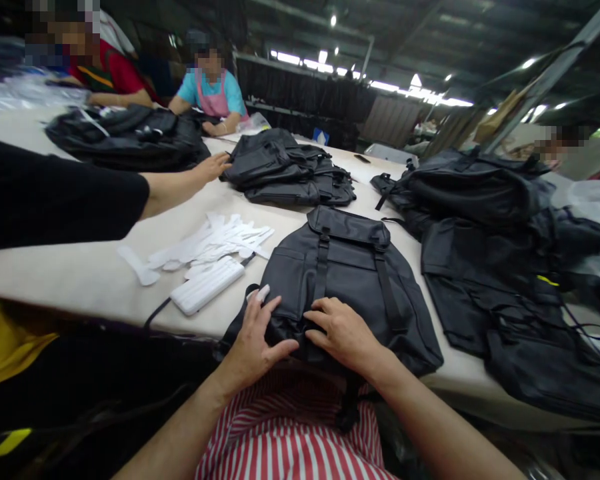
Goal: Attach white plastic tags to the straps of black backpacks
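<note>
A black backpack (350,280) lies face up in front of me, its flap and two buckled straps towards the far side. On its lower left corner rests my left hand (255,340), fingers and thumb spread apart. Something small and white (259,293) shows at that hand's fingertips; I cannot tell whether it is wrapped on a finger or lies behind. My right hand (345,333) lies on the lower middle of the bag, with its fingers apart and lightly bent on the black material. Neither hand is closed around the bag.
White paper-like strips (215,243) and a white power strip (207,285) lie left of the backpack. A co-worker's hand (213,168) touches another black bag (285,167). More black bags (470,267) are piled at right. Two people stand across the pale table (105,267).
</note>
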{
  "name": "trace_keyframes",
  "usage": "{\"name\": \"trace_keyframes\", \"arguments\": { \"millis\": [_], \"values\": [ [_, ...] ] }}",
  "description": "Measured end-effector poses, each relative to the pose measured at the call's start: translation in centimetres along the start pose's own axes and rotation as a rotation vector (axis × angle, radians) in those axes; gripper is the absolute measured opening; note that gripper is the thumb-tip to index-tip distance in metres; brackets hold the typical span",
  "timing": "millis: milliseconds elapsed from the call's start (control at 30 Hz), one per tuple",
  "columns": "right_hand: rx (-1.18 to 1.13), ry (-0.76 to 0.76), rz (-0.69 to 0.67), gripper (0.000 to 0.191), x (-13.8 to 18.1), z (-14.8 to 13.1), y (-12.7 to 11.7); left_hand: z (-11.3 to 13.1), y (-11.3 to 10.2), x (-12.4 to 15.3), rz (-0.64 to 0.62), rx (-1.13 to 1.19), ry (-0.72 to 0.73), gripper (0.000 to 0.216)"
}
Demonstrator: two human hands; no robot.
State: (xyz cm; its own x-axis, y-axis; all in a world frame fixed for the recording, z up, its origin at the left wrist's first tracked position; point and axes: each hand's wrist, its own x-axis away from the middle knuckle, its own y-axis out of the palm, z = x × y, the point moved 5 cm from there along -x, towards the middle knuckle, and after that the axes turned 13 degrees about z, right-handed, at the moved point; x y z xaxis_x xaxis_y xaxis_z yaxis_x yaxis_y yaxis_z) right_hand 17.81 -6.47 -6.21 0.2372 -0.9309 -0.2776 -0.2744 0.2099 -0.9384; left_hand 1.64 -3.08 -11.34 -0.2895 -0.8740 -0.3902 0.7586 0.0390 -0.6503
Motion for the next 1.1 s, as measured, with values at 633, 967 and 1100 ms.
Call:
{"name": "trace_keyframes", "arguments": {
  "millis": [633,967,1100],
  "values": [
    [-0.091,-0.195,0.566,0.017,-0.1,-0.2,-4.1,0.3,-0.3,-1.4,0.239,0.232,-0.157,0.05],
    [-0.143,-0.229,0.637,0.026,0.7,-1.5,-3.0,-1.3,-0.4,-1.3,0.152,0.544,-0.307,0.018],
    [-0.149,-0.217,0.614,0.026,1.1,-1.4,-2.0,-0.5,-0.5,-1.4,0.06,0.311,-0.144,0.038]
  ]
}}
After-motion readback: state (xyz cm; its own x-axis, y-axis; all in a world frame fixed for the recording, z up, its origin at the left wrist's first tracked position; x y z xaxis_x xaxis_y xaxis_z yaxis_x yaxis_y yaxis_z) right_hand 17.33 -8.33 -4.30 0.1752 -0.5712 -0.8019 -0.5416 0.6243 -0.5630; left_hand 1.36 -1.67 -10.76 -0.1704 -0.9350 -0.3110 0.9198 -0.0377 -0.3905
